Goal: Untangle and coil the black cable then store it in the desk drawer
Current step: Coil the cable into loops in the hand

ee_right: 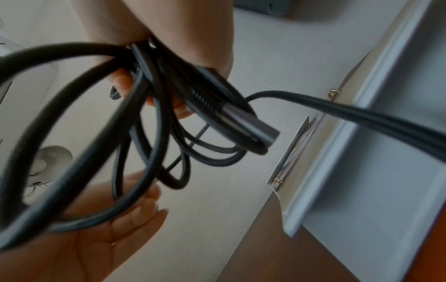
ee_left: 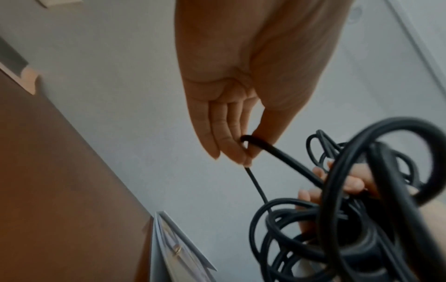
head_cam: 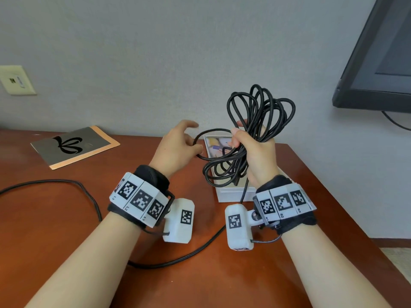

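Observation:
The black cable (head_cam: 260, 107) is bunched into several loose loops that stand up above the desk (head_cam: 66, 230). My right hand (head_cam: 260, 152) grips the bundle around its middle. In the right wrist view a plug end (ee_right: 241, 118) sticks out of the bundle under that hand (ee_right: 183, 28). My left hand (head_cam: 178, 147) is just left of the bundle, and one loop runs between its thumb and fingers (ee_left: 229, 141). A free length (head_cam: 189, 254) hangs from the bundle, trails over the desk under my left forearm and runs off the left edge. No drawer is in view.
A white box (head_cam: 229, 194) with a picture inside sits on the desk under the bundle. A grey and tan booklet (head_cam: 75, 147) lies at the back left. A dark monitor (head_cam: 382, 63) hangs at the right, and a wall outlet (head_cam: 16, 80) is at the far left.

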Demonstrator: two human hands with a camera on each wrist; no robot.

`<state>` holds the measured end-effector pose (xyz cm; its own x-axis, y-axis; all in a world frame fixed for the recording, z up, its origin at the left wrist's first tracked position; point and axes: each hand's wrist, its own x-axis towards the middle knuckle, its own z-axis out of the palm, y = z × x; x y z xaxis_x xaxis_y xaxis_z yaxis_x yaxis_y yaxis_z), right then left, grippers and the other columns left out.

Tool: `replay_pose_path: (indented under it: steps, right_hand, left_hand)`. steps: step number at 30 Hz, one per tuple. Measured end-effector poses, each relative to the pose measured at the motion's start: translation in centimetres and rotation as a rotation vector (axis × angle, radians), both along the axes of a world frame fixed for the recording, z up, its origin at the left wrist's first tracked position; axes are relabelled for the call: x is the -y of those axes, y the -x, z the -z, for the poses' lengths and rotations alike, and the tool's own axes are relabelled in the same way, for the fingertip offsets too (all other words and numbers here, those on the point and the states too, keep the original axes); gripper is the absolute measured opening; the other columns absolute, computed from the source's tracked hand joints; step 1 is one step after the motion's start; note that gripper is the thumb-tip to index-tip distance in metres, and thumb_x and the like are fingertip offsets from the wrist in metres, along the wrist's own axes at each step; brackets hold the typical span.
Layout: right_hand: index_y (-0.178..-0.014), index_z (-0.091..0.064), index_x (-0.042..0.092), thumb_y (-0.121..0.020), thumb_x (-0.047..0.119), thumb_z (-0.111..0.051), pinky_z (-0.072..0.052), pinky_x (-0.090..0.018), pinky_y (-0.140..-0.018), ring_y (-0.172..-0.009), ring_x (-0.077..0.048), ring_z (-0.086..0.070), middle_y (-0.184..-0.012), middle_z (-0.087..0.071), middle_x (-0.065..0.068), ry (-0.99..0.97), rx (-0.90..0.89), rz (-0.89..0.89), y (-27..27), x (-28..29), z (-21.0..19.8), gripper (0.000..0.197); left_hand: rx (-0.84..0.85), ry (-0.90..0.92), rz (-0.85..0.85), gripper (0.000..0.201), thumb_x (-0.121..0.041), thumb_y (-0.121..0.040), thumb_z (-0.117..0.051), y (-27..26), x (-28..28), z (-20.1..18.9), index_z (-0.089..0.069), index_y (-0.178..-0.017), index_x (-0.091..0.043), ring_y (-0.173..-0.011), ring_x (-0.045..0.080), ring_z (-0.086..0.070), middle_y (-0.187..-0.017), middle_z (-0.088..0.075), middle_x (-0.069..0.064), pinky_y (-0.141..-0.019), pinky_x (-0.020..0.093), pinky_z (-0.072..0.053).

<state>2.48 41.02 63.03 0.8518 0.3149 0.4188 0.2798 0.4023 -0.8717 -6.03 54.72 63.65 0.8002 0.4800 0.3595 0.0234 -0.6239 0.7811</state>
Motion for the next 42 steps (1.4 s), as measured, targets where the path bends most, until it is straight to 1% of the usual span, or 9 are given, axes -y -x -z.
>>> replay_pose_path:
  steps: [2, 4, 8, 12, 19, 25, 31, 38, 42]
  right_hand:
    - [-0.056, -0.049, 0.004, -0.082, -0.001, -0.059, -0.047, -0.010, -0.065, -0.060, -0.010, -0.051, -0.056, -0.044, -0.004, 0.004, -0.004, 0.021, -0.1, 0.0, 0.0, 0.028]
    - [-0.046, -0.045, 0.005, -0.081, -0.003, -0.059, -0.051, -0.018, -0.070, -0.064, -0.001, -0.058, -0.056, -0.049, -0.001, -0.005, -0.026, 0.041, -0.4, 0.1, 0.1, 0.039]
    - [-0.040, -0.051, 0.012, -0.076, -0.003, -0.064, -0.050, -0.037, -0.082, -0.078, -0.007, -0.065, -0.065, -0.064, 0.005, -0.030, -0.122, 0.130, -1.3, 0.3, 0.6, 0.040]
    - [-0.043, -0.053, 0.008, -0.076, -0.001, -0.064, -0.050, -0.034, -0.081, -0.073, -0.014, -0.062, -0.058, -0.061, 0.004, -0.012, -0.178, 0.197, -1.4, 0.3, 0.6, 0.035]
    - [-0.066, -0.066, 0.005, -0.078, 0.001, -0.068, -0.055, -0.030, -0.061, -0.054, -0.017, -0.060, -0.052, -0.064, -0.001, -0.064, -0.334, 0.173, -1.1, 0.5, 0.1, 0.013]
    - [-0.069, -0.067, 0.001, -0.081, 0.003, -0.067, -0.057, -0.033, -0.055, -0.054, -0.020, -0.066, -0.065, -0.068, -0.011, -0.109, -0.411, 0.098, -0.6, 0.7, -0.4, 0.011]
    - [-0.076, -0.063, 0.002, -0.085, 0.006, -0.063, -0.054, -0.028, -0.053, -0.066, -0.019, -0.068, -0.085, -0.071, -0.017, -0.127, -0.452, 0.012, -0.7, 0.7, -0.5, 0.010]
    - [-0.076, -0.063, 0.004, -0.086, 0.005, -0.062, -0.053, -0.025, -0.050, -0.058, -0.015, -0.063, -0.069, -0.067, -0.006, -0.072, -0.392, -0.068, -0.7, 0.8, -0.6, 0.011]
    - [-0.069, -0.060, 0.008, -0.086, 0.004, -0.059, -0.049, -0.030, -0.058, -0.055, -0.015, -0.052, -0.063, -0.056, -0.004, -0.028, -0.223, -0.162, -0.6, 0.9, -0.8, 0.018]
  left_hand:
    - [0.042, 0.027, 0.025, 0.053, -0.013, -0.085, -0.064, 0.0, 0.2, -0.2, -0.045, -0.134, -0.017, -0.087, 0.020, -0.064, -0.087, -0.069, 0.010, -0.077, 0.022, -0.045]
    - [0.055, 0.078, 0.066, 0.049, -0.014, -0.086, -0.063, 0.0, 0.4, -0.3, -0.047, -0.133, -0.013, -0.094, 0.020, -0.063, -0.092, -0.069, 0.007, -0.087, 0.026, -0.045]
    - [0.049, 0.209, 0.219, 0.043, -0.008, -0.088, -0.061, 0.2, 0.8, -0.5, -0.049, -0.129, -0.008, -0.082, 0.014, -0.060, -0.083, -0.061, -0.001, -0.084, 0.023, -0.050]
    - [0.071, 0.223, 0.318, 0.038, 0.001, -0.085, -0.061, 0.3, 1.0, -0.8, -0.049, -0.119, -0.010, -0.075, 0.012, -0.056, -0.081, -0.059, 0.000, -0.074, 0.016, -0.049]
    - [0.066, 0.144, 0.492, 0.029, 0.005, -0.082, -0.064, 0.6, 1.4, -0.9, -0.052, -0.098, -0.015, -0.076, 0.009, -0.059, -0.073, -0.065, -0.012, -0.078, 0.023, -0.049]
    - [0.080, 0.147, 0.536, 0.023, 0.008, -0.081, -0.063, 0.6, 1.3, -0.9, -0.059, -0.096, -0.009, -0.080, 0.009, -0.062, -0.087, -0.066, 0.003, -0.083, 0.025, -0.051]
    - [0.005, 0.108, 0.622, 0.025, 0.013, -0.078, -0.063, 0.8, 1.2, -0.8, -0.065, -0.086, -0.010, -0.078, 0.005, -0.067, -0.080, -0.072, -0.005, -0.077, 0.017, -0.052]
    - [-0.080, 0.107, 0.668, 0.027, 0.011, -0.076, -0.065, 1.2, 0.4, -1.1, -0.071, -0.095, -0.007, -0.078, 0.004, -0.068, -0.079, -0.074, -0.007, -0.076, 0.013, -0.049]
    - [-0.101, 0.019, 0.598, 0.019, 0.009, -0.082, -0.061, 1.2, 0.0, -1.0, -0.073, -0.089, -0.003, -0.083, 0.010, -0.068, -0.085, -0.074, 0.005, -0.081, 0.016, -0.049]
